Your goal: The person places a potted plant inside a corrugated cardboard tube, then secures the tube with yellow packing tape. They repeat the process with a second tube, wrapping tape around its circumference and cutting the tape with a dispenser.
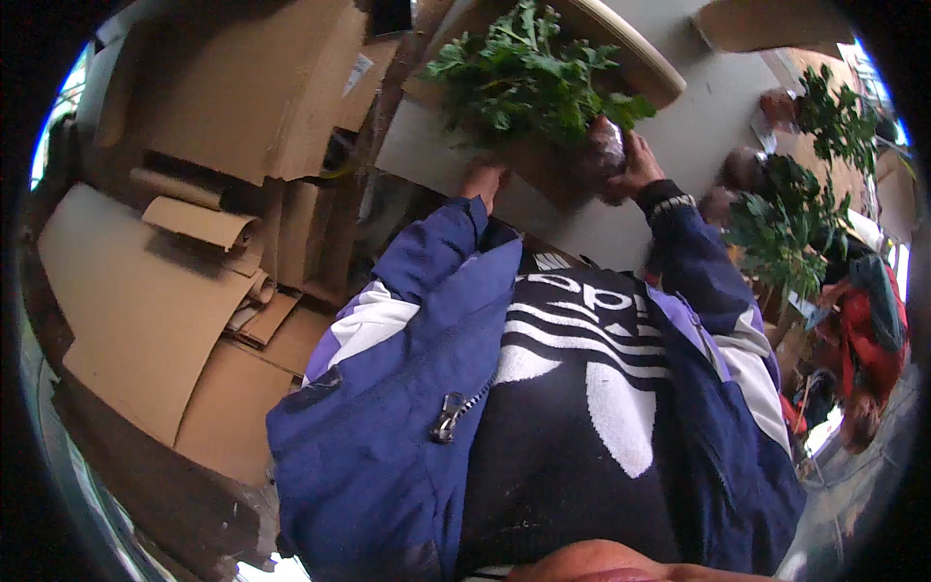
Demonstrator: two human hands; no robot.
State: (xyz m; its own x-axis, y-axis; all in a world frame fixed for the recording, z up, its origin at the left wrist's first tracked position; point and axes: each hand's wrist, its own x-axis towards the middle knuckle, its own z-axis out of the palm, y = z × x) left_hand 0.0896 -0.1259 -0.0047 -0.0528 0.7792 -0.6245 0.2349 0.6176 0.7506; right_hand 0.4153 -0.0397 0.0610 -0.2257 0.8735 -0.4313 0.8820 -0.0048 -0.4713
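Note:
A leafy green plant [529,73] lies on a sheet of brown paper [543,165] at the edge of a grey table [698,126]. Its dark root ball [599,147] looks wrapped in clear film. My right hand [635,163] is closed around that root ball from the right. My left hand [482,179] rests on the near edge of the brown paper, left of the roots; its fingers are partly hidden. My blue jacket sleeves and dark shirt fill the lower middle of the view.
Flat cardboard sheets [145,301] and rolled cardboard [199,221] are stacked on the left. More green plants [786,228] with dark root balls stand at the right. A person in red [868,330] is at the far right edge. A round wooden board [630,48] lies behind the plant.

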